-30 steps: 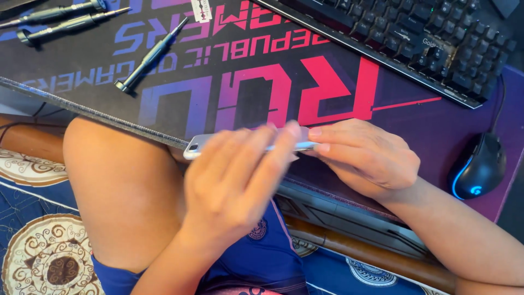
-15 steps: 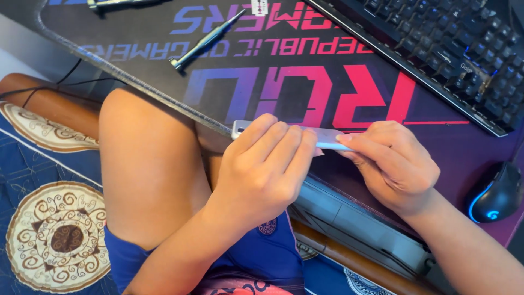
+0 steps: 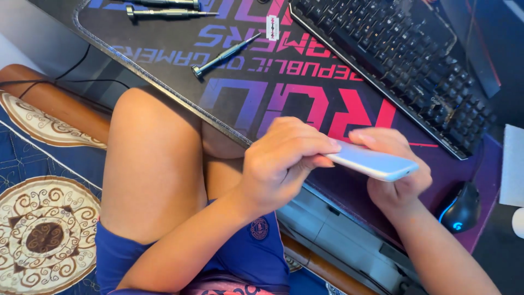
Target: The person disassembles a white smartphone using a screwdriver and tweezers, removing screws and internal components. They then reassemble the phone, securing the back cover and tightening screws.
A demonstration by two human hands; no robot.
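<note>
Both hands hold a pale blue phone [image 3: 376, 163] in the air above the near edge of the table [image 3: 65, 49]: the left hand [image 3: 284, 164] has its fingers [image 3: 305, 147] curled and pinching one end, while the right hand [image 3: 396, 169] cradles the other end from beneath, fingers wrapped around it. Farther back on the dark desk mat [image 3: 305, 98] lie a small screwdriver [image 3: 224, 55] and a razor blade [image 3: 272, 27], with a black keyboard [image 3: 393, 65] toward the right edge and a black mouse [image 3: 461, 207] just beside the right wrist.
</note>
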